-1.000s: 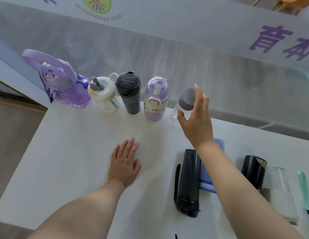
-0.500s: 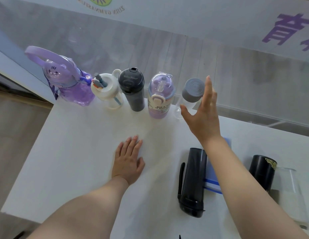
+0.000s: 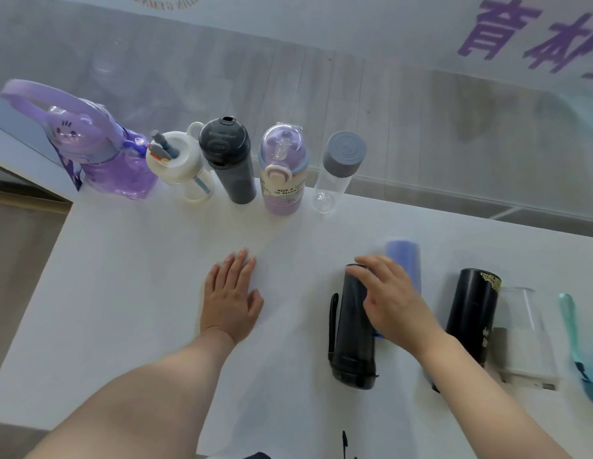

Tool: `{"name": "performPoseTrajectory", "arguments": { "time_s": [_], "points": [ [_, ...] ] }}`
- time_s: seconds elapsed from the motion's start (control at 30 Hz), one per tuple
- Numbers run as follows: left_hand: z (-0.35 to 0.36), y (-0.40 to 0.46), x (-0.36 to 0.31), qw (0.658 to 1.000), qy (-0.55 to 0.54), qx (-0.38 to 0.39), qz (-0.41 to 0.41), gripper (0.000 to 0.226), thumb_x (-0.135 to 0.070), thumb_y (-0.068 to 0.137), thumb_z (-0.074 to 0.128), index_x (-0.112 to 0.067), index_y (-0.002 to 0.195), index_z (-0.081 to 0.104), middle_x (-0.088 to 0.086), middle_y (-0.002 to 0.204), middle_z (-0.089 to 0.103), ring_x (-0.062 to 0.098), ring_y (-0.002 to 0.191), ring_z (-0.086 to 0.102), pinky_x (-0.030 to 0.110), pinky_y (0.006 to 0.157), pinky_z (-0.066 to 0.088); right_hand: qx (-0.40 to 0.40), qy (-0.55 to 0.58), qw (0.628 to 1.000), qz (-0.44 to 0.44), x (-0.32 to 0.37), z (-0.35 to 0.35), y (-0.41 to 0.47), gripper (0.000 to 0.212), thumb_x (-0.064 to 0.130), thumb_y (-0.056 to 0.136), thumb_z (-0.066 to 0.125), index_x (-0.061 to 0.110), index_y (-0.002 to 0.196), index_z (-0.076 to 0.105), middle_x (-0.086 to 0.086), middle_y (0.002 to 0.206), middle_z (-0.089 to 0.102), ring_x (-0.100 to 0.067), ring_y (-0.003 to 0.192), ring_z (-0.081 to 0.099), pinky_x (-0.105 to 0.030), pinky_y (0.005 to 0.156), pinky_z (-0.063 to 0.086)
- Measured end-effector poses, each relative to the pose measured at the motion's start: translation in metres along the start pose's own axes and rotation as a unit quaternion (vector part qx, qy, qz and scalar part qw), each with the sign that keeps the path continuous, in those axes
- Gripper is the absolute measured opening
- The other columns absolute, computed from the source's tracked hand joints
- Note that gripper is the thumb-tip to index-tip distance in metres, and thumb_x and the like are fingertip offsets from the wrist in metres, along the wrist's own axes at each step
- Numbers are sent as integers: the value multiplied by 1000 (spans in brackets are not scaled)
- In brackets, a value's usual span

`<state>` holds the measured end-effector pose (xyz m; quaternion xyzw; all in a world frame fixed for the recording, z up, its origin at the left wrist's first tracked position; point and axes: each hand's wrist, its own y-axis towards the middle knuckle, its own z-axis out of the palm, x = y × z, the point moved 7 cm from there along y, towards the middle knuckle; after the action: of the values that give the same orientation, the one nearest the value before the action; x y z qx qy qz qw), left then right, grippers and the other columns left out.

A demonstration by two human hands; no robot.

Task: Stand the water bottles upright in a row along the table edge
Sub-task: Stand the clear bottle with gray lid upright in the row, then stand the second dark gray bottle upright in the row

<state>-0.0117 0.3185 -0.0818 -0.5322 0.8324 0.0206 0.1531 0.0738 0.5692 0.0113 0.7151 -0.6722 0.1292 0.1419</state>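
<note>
Counting from the upper left of the frame, five bottles are already stood upright in a row along the far edge of the tabletop (image 3: 123,276): the purple bear bottle (image 3: 103,154), the white straw bottle (image 3: 182,167), the dark grey bottle (image 3: 230,160), the lilac dome-lid bottle (image 3: 283,173) and the clear bottle with the grey cap (image 3: 338,170). So roughly half the job looks done, give or take.

In the lower middle, the left hand (image 3: 230,299) is laid flat on the tabletop, fingers spread, nothing held. Just right of it, the right hand (image 3: 392,299) is draped over the black strap bottle (image 3: 351,329), which is still lying on its side; the fingers are curled around its upper end but a firm grasp can't be confirmed yet. A blue bottle (image 3: 406,260) is lying beside it, mostly hidden by that hand.

Further right, still lying down: the black bottle with gold print (image 3: 470,309), a clear bottle (image 3: 523,339) and a teal one (image 3: 576,332), cut off at the frame's right edge. So at least five are left to be stood up, probably the black strap bottle next.
</note>
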Motion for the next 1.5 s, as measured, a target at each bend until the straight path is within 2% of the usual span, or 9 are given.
{"name": "performPoseTrajectory", "arguments": {
  "time_s": [0.17, 0.33, 0.57, 0.77, 0.97, 1.13, 1.23, 1.37, 1.5],
  "points": [
    [0, 0, -1, 1000, -2, -3, -2, 62, -35, 83, 37, -18, 143, 38, 3, 154, 33, 22, 143, 26, 44, 116, 18, 72, -67, 995, -22, -1, 19, -33, 67, -14, 66, 60, 15, 126, 60, -12, 140, 53, -34, 130, 40, -51, 104, 43],
    [-1, -1, -1, 1000, -5, -10, -1, 61, -34, 84, 37, -18, 143, 39, 4, 154, 33, 22, 142, 27, 44, 116, 17, 134, -149, 978, -60, 0, 29, -42, 96, -8, 56, 65, 25, 143, 41, -12, 157, 30, -36, 141, 20, -46, 113, 24],
    [0, -2, -1, 1000, -5, -12, 1, 62, -34, 84, 37, -19, 143, 37, 3, 154, 32, 21, 143, 25, 43, 117, 15, 141, -192, 968, -84, 4, 38, -41, 95, -1, 61, 73, 27, 146, 41, -14, 157, 29, -39, 142, 22, -43, 109, 33],
    [-1, -2, -1, 1000, -2, -13, 1, 62, -34, 84, 37, -18, 143, 37, 3, 154, 32, 21, 143, 25, 43, 117, 15, 114, -96, 989, -16, 7, 34, -35, 82, 20, 64, 84, 26, 138, 51, -15, 152, 38, -42, 133, 40, -48, 96, 49],
    [0, -2, -1, 1000, 0, -9, -1, 62, -34, 84, 37, -19, 145, 35, 2, 155, 30, 21, 144, 23, 44, 117, 15, 88, 34, 987, 128, 5, 14, -32, 87, 45, 71, 76, 32, 146, 33, 2, 155, 30, -23, 135, 34, -37, 101, 44],
    [1, -2, -1, 1000, 7, -8, 5, 62, -35, 85, 37, -18, 144, 35, 3, 155, 30, 22, 143, 24, 44, 116, 16, 79, 197, 947, 240, 11, 0, -29, 67, 49, 73, 73, 44, 132, 42, 27, 126, 54, 3, 112, 52, -18, 90, 42],
    [2, -1, 0, 1000, 1, -8, 3, 63, -35, 84, 37, -18, 144, 36, 3, 155, 30, 21, 143, 24, 44, 117, 16, 48, 277, 903, 325, 9, 9, -34, 48, 57, 69, 69, 42, 112, 55, 22, 103, 63, 5, 92, 58, -20, 76, 44],
    [2, -1, 0, 1000, -5, -11, 0, 62, -35, 84, 37, -19, 144, 36, 3, 155, 31, 20, 143, 24, 44, 116, 16, -10, 314, 877, 362, 4, 24, -40, 29, 43, 74, 76, 30, 97, 67, 17, 94, 69, 3, 90, 61, -17, 73, 46],
    [1, -2, 0, 1000, -5, -12, 0, 62, -34, 84, 37, -19, 144, 36, 3, 154, 32, 20, 143, 23, 45, 116, 17, -48, 326, 854, 402, -1, 41, -36, 34, 50, 67, 74, 21, 83, 64, 10, 77, 68, -6, 74, 62, -21, 64, 48]
  ]
}}
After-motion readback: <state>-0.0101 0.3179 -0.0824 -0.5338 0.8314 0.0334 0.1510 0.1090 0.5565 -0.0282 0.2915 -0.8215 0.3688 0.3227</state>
